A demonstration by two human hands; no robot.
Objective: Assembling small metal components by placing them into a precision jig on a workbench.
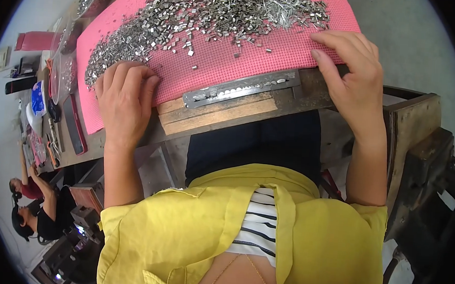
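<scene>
Closest to you is your own yellow shirt [180,233], open over a striped top, with both bare forearms reaching up from it toward the tabletop [314,92]. Your left hand [123,102] lies palm down on the near left part of the pink mat [227,64], its fingers curled loosely under and touching the lower edge of the heap of small metal pieces [193,15]; you cannot tell whether any piece is pinched beneath them. Your right hand [349,71] rests over the mat's near right corner, fingers spread and bent down onto the mat, gripping nothing you can see. Between your 2 hands, at the tabletop's near edge, a long metal rail [241,88] with a toothed slot lies on a wooden block [213,115], just below the mat's hem. Beyond your hands the metal pieces spread in a broad band across the mat from lower left to upper right, with a few strays loose nearer the rail. Far to your left, clear plastic bags [62,74] and small tools crowd the tabletop, and 2 other people [36,208] sit lower down.
</scene>
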